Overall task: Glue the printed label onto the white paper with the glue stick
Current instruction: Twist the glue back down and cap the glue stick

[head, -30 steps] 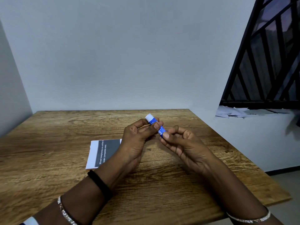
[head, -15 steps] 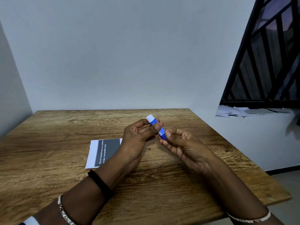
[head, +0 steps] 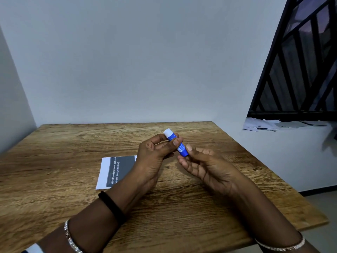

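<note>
The small blue plastic glue stick with a white cap [head: 176, 142] is held tilted above the brown wood-grain tabletop [head: 54, 147], white end up and away from the person. The left hand [head: 155, 152] pinches its upper barrel, thumb and fingers [head: 176, 141] closed on it. The right hand [head: 204, 165] has loosened since a second ago: then its fingertips were wrapped on the lower blue end, now the palm lies open, fingers spread, and only the thumb tip touches or nearly touches the base; which cannot be told. That reads as the end of a twist of the base or a regrip, so the glue is probably not yet exposed and no gluing has begun.

The dark grey printed label with white lettering [head: 120, 168] lies flat on the white paper sheet [head: 104, 172], left of the left wrist, partly hidden by it, in the same place as in the earlier frames. The stick itself has scarcely moved
</note>
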